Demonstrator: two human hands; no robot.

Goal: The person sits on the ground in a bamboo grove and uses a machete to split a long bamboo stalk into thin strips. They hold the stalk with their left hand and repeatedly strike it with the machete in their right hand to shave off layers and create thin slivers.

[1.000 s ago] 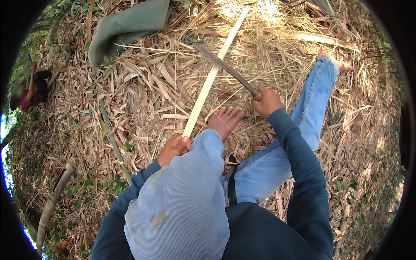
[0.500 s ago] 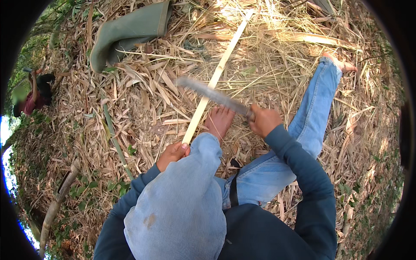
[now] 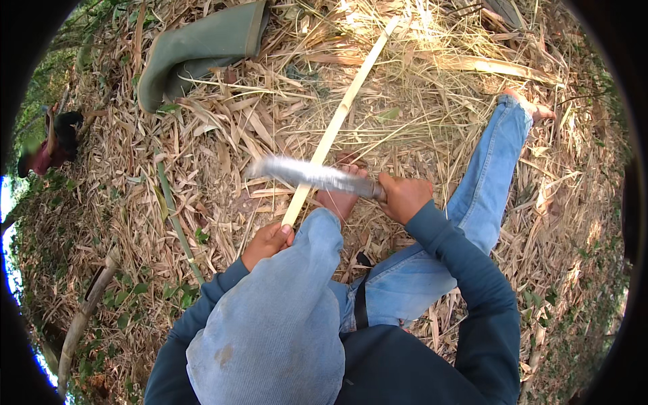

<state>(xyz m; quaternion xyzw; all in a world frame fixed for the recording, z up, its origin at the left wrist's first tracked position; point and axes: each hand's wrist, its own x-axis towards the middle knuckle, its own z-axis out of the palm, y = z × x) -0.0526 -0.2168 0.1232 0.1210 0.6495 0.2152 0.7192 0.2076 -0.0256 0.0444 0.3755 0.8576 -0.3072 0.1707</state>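
My left hand point(image 3: 268, 243) is closed round the near end of a long pale bamboo strip point(image 3: 343, 106), beside my raised knee. The strip slants away from me to the far right. In my right hand point(image 3: 408, 197) is the handle of a machete point(image 3: 317, 175), its blade pointing left and blurred by motion. The blade passes across the strip and hides part of my bare foot point(image 3: 337, 201). Whether blade and strip touch, I cannot tell.
A green rubber boot point(image 3: 202, 47) lies at the far left. Dry leaves and bamboo scraps cover the ground. A thin green stalk point(image 3: 177, 219) lies left of my hand, and a thicker branch point(image 3: 84, 317) farther left. Another person point(image 3: 54, 143) is at the left edge.
My right hand has brought the machete nearer to me along the strip, and the blade now lies more level. My left hand keeps its grip on the strip's end.
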